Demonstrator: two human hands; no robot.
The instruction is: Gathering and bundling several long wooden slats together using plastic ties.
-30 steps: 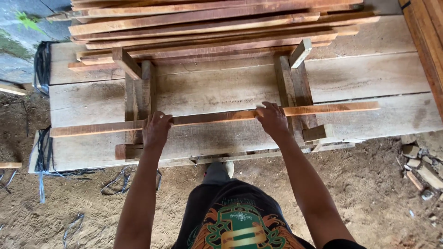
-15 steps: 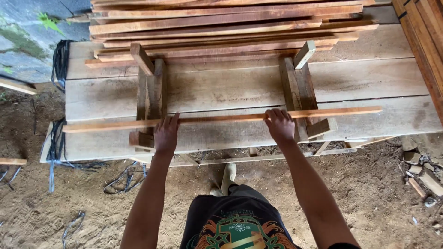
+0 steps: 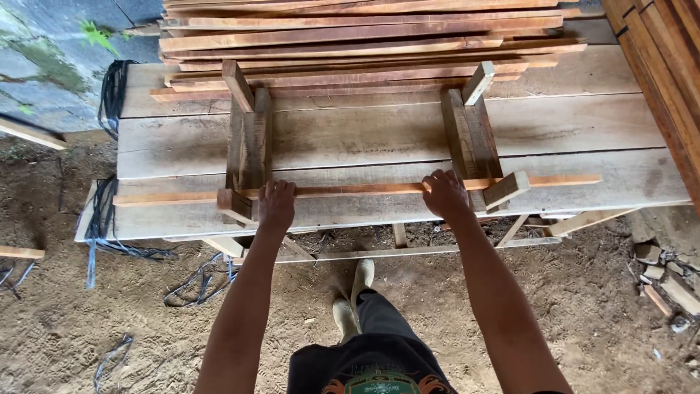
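Both hands have slid the long stick (image 3: 350,190) nearer my table (image 3: 583,124) edge. It lies sideways under my fingers; left hand (image 3: 277,206) and right hand (image 3: 445,194) grip it, equally close.

Beyond my plank surface (image 3: 379,135), reddish slats (image 3: 364,33) lie stacked; black cords (image 3: 109,95) hang off its left end, rubble (image 3: 663,281) right.

Plank bench (image 3: 350,138) bearing stacked slats (image 3: 364,36), perhaps loose.
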